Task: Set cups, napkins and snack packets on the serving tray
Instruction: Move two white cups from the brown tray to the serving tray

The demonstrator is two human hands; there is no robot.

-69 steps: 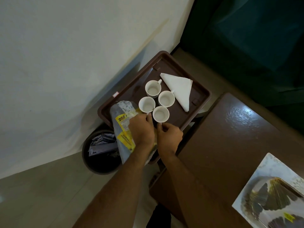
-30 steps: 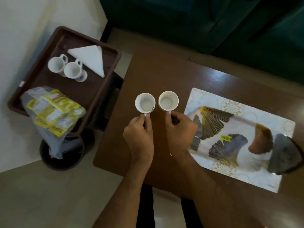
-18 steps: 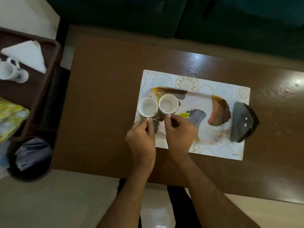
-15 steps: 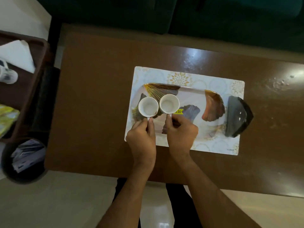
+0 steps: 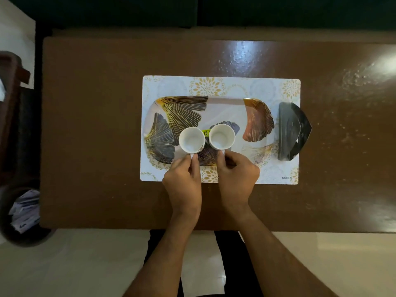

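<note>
Left hand (image 5: 183, 181) pinches the handle of the left cup (image 5: 191, 139) between thumb and forefinger; right hand (image 5: 236, 179) does the same on the right cup (image 5: 221, 137). Both grips are at the near side of the cups, handles pointing back at the person, presumably so the wrists stay straight and the cups stay level.

Both cups are upright, mouths up, look empty. They sit side by side over the middle of the serving tray (image 5: 227, 108), left cup slightly nearer the tray's near edge. Rims are close, not touching as far as I can see; a yellow price sticker (image 5: 206, 132) shows in the gap. Can't tell if the bases are down on the tray or just above it.

The tray lies on a patterned placemat (image 5: 235, 84) near the middle of the table (image 5: 96, 125), long edge parallel to the table's near edge. The dark triangular holder (image 5: 292, 130) stands at the tray's right end, overhanging the mat's right edge.

Judgement: this is the set-down step for the first two cups. Centre placement leaves both ends of the tray free for more cups, napkins and packets. No napkins or snack packets on the tray yet, so task is early.

Risk: releasing before the bases are flat, as a handle pinch tips a small cup easily. Glossy tray, so cups could slide.

At the left, off the table: a dark bin (image 5: 21, 213) with paper in it.
</note>
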